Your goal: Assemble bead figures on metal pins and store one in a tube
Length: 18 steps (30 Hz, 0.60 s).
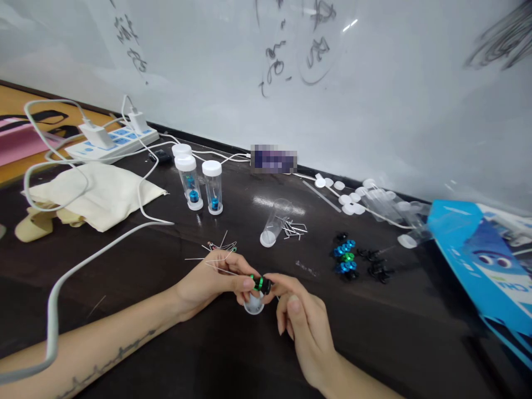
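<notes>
- At the far left, a white plastic power strip (118,139) is set against the whiteboard (187,77), presumably so that the work area is kept free of cords; a cream cloth (103,191) is heaped in front.
- Clear tubes with white caps (213,188) are stood upright, apparently to keep the small blue parts (215,204) inside contained.
- By the left hand (216,280), a small black-and-green cylindrical piece (261,284) is held above the dark tabletop (394,338); the grip is clamped on it between thumb and fingers, seemingly for steadiness, and a thin pale wire (226,269) is pointed leftward.
- Just below the piece, a round whitish cap (254,306) is seen; how it is supported cannot be told.
- Beyond, an uncapped clear tube (268,238) and bent silvery pins (296,228) are laid side by side, likely for easy reach.
- By the index finger of the right hand (305,318), the piece's black end is apparently touched; the thumb is kept apart, and whether anything is pinched cannot be told.
- Blue, green and black rings (346,257) are clustered beside black hooked parts (379,270), perhaps for sorting by kind.
</notes>
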Each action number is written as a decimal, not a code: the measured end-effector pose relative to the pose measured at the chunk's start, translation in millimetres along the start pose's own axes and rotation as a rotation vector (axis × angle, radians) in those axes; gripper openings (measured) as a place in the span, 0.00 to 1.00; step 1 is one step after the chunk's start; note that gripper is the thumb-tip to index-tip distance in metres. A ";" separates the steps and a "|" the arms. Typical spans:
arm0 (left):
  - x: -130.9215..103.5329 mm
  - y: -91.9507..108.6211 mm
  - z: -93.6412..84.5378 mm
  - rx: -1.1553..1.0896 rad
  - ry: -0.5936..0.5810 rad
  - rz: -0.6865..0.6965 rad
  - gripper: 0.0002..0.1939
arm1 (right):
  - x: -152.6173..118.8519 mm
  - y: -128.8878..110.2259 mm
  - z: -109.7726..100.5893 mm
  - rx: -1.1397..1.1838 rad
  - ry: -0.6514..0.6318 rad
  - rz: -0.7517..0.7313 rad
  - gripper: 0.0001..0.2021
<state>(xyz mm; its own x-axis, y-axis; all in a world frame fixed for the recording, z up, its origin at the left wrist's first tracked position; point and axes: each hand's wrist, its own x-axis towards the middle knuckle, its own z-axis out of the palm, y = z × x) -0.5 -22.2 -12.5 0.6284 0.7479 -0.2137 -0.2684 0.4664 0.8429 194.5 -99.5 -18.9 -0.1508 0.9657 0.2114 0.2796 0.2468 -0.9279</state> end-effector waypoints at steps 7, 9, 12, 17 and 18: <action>0.4 1.0 0.5 0.001 0.010 -0.006 0.08 | -0.3 -0.2 0.2 0.017 0.000 0.032 0.19; 0.7 1.5 0.6 0.002 0.012 -0.005 0.08 | 0.2 0.3 0.3 0.040 0.004 0.023 0.18; 0.7 1.8 1.0 -0.002 0.001 -0.003 0.08 | 0.7 1.1 0.1 0.046 -0.021 -0.008 0.17; 0.5 1.5 0.6 -0.002 0.005 -0.007 0.08 | -1.9 3.6 0.7 0.010 -0.027 0.019 0.19; 0.4 1.4 0.5 0.000 0.007 -0.007 0.08 | -2.3 3.9 0.9 0.007 -0.021 0.028 0.19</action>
<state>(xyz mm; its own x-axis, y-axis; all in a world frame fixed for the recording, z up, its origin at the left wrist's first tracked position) -0.3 -21.5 -11.2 0.6256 0.7476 -0.2229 -0.2641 0.4718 0.8412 195.1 -100.9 -23.3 -0.1629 0.9704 0.1785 0.2770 0.2186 -0.9357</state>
